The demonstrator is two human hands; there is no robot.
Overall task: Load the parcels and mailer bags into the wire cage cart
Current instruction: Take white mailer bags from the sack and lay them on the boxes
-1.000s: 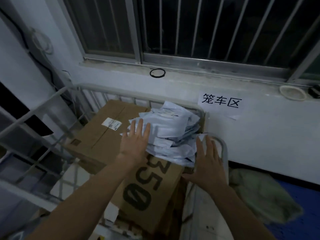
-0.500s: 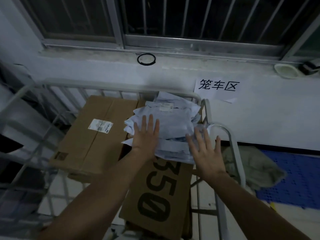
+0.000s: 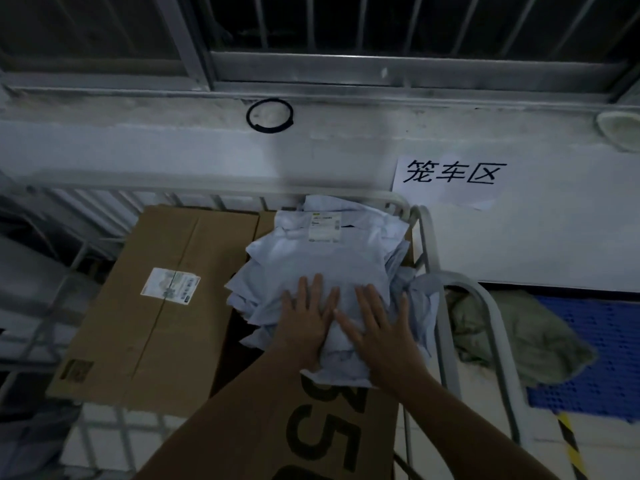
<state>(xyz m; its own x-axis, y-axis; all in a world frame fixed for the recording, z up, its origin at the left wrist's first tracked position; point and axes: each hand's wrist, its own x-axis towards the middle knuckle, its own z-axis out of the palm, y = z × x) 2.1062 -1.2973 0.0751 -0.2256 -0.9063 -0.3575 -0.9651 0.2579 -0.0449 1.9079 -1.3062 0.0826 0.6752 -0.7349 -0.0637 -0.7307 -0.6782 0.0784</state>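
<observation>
The right hand (image 3: 377, 336) has come in from the right to join the left hand (image 3: 304, 320). Both lie flat, fingers straight, pressing the mailer bags (image 3: 325, 251) onto cardboard parcels (image 3: 162, 306) in the far right corner of the wire cage cart (image 3: 429, 237). This batch seems loaded.

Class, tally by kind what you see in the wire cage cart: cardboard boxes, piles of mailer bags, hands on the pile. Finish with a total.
Cardboard boxes: 2 (labelled box, 350 box)
Piles of mailer bags: 1 (single bags too overlapped to count)
Hands flat on it: 2 (left hand, right hand)
Total: 5
</observation>
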